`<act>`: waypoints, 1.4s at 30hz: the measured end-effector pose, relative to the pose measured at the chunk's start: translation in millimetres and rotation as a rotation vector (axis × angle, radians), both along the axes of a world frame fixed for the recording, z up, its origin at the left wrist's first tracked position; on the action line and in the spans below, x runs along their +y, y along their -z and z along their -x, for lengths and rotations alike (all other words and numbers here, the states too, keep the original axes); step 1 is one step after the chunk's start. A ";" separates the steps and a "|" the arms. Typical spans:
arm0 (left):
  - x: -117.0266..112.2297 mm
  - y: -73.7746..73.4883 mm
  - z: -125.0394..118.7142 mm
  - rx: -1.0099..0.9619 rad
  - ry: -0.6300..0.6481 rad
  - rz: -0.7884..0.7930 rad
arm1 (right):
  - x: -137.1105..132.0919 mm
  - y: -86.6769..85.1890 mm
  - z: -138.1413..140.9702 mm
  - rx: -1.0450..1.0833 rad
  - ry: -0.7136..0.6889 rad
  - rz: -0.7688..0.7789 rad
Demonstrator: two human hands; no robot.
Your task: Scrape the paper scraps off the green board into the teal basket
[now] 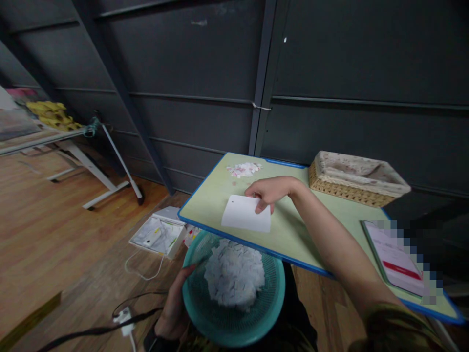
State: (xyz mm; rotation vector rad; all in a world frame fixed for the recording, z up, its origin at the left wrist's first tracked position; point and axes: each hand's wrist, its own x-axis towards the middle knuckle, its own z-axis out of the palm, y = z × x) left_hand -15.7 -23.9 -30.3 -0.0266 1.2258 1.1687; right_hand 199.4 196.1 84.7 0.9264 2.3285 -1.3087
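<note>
My right hand point(270, 191) pinches a white card point(242, 215) with a small hole near one corner, at the front part of the pale green table point(205, 198). Below the table's front edge, my left hand point(175, 302) has its fingers over the left rim of a teal plastic basket point(273, 313). Inside the basket lies a heap of small pale paper scraps point(236, 276). Farther back on the tabletop is a little pile of white and pinkish paper bits point(245, 169).
A lined wicker basket point(361, 188) stands at the table's back right, and a tablet-like item point(394, 256) lies at the right. On the floor, left, are an open white box point(157, 237) and a power strip with cables point(124, 318). A dark panelled wall point(198, 73) rises behind.
</note>
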 end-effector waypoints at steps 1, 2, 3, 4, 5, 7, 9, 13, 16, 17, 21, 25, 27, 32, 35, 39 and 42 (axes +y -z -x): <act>0.4 0.2 0.0 0.012 -0.009 0.005 | 0.0 0.8 0.2 -0.016 0.000 -0.003; 0.8 0.2 0.0 0.025 -0.014 0.008 | -0.2 1.6 0.9 -0.024 -0.005 0.002; 1.0 0.4 0.1 0.037 -0.016 0.006 | -0.3 2.0 1.7 -0.015 -0.015 0.005; 1.1 0.9 0.4 0.047 -0.012 0.004 | 0.1 1.7 2.2 0.018 -0.023 -0.009; 0.9 1.9 0.9 0.055 -0.006 0.000 | 1.1 0.6 2.0 0.076 -0.021 -0.054; 0.0 6.0 3.1 0.083 0.002 -0.010 | 5.8 -3.7 -2.1 0.231 0.043 -0.258; -1.2 11.9 6.4 0.129 0.010 -0.012 | 13.9 -9.3 -11.5 0.335 0.205 -0.573; -2.6 18.3 10.4 0.170 0.042 0.019 | 34.3 -13.6 -40.2 0.228 0.541 -1.062; -2.7 15.5 9.6 0.150 0.022 0.018 | 48.1 -7.4 -60.3 0.127 0.647 -1.125; -2.7 14.7 9.4 0.141 0.016 0.016 | 51.9 -4.2 -65.2 0.103 0.659 -1.118; -2.9 17.3 11.6 0.123 0.017 0.021 | 63.0 9.9 -73.7 -0.022 0.610 -1.093; -3.4 21.2 13.0 0.133 0.020 0.026 | 68.4 21.6 -69.5 -0.136 0.552 -1.075; -3.4 21.4 12.4 0.143 0.004 0.041 | 69.5 26.0 -65.7 -0.169 0.533 -1.077; -2.9 23.1 13.9 0.113 -0.001 0.033 | 69.6 31.6 -57.8 -0.212 0.523 -1.055; -3.2 27.3 17.0 0.098 0.011 0.050 | 69.3 31.7 -56.0 -0.220 0.521 -1.049; -4.3 32.8 19.4 0.107 0.003 0.059 | 69.6 32.5 -55.7 -0.224 0.514 -1.067; -4.2 32.0 18.6 0.076 0.020 0.039 | 70.1 35.3 -54.8 -0.221 0.485 -1.075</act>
